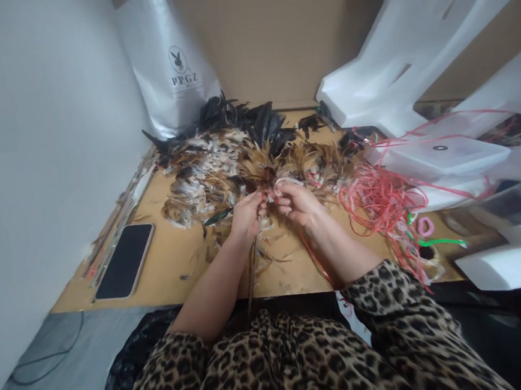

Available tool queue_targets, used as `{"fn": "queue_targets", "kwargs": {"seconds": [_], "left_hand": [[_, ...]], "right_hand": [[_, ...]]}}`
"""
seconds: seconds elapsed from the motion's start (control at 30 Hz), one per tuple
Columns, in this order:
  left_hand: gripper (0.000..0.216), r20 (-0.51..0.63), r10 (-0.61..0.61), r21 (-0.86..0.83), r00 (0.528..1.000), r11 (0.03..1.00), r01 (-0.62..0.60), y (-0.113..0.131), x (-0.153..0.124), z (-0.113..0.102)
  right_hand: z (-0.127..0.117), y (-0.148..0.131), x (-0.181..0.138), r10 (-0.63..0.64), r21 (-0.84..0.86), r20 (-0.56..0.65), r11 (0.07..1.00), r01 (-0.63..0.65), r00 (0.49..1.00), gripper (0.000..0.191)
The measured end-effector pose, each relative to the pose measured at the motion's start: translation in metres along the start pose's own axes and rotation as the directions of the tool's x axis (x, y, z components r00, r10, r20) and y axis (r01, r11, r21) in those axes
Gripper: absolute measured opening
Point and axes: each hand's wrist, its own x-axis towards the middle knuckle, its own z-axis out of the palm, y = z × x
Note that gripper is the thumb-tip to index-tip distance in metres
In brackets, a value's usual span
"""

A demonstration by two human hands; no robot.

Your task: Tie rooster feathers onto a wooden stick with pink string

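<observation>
My left hand (pixel 247 213) is closed on a thin stick (pixel 251 265) that slants down toward my lap. Just beyond my fingertips is a tuft of brown feathers (pixel 262 166), apparently at the stick's top. Close beside it, my right hand (pixel 298 203) pinches with thumb and fingers at the base of the tuft. A red plastic string (pixel 312 252) runs up under my right forearm to that hand. A pale, thin looped item (pixel 289 181) shows at the right index finger; its kind is unclear. What lies between the fingertips is mostly hidden.
Heaped brown and white feathers (pixel 208 163) and black feathers (pixel 266 122) cover the back of the table (pixel 167 274). A phone (pixel 125 261) lies left. Tangled red string (pixel 378 201), a pink ring (pixel 425 226) and white foam pieces (pixel 442 156) are right. A white bag (pixel 173 63) stands behind.
</observation>
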Motion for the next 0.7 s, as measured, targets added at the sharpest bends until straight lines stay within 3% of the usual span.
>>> {"fn": "queue_targets", "kwargs": {"seconds": [0.17,0.37,0.53,0.7], "left_hand": [[0.009,-0.012,0.029,0.028,1.0,0.999,-0.029,-0.002,-0.002,0.003],[0.012,-0.009,0.075,0.046,0.997,0.996,-0.075,-0.004,-0.006,0.006],[0.017,0.066,0.107,0.071,0.992,0.991,-0.111,-0.005,-0.007,0.004],[0.019,0.04,0.122,0.057,0.992,0.991,-0.125,-0.005,-0.002,0.001]], "right_hand": [[0.003,0.005,0.007,0.151,0.091,-0.044,0.985,-0.147,0.987,0.02],[0.002,0.006,0.009,0.185,0.16,-0.094,0.973,-0.168,0.978,0.01],[0.0,0.007,0.01,0.199,0.172,-0.096,0.968,-0.181,0.975,0.008],[-0.012,-0.005,-0.004,0.096,0.183,0.06,0.978,-0.106,0.994,0.019]]}}
